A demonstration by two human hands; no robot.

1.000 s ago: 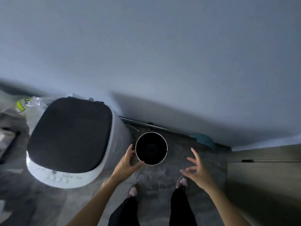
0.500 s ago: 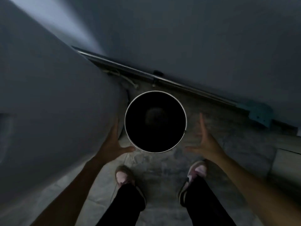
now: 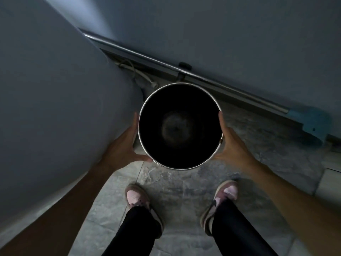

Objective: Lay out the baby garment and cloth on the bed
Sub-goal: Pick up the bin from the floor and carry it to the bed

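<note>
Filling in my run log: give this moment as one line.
left hand: pressing bucket | right hand: pressing opposite side | bucket: beside white appliance | garment, cloth: unseen

Looking down, I see the left hand and right hand pressed flat against opposite sides of a dark bucket, grey floor tiles below.

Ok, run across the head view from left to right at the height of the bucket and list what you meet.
white appliance body → left hand → metal bucket → right hand → blue piece at the foot of the wall
</note>
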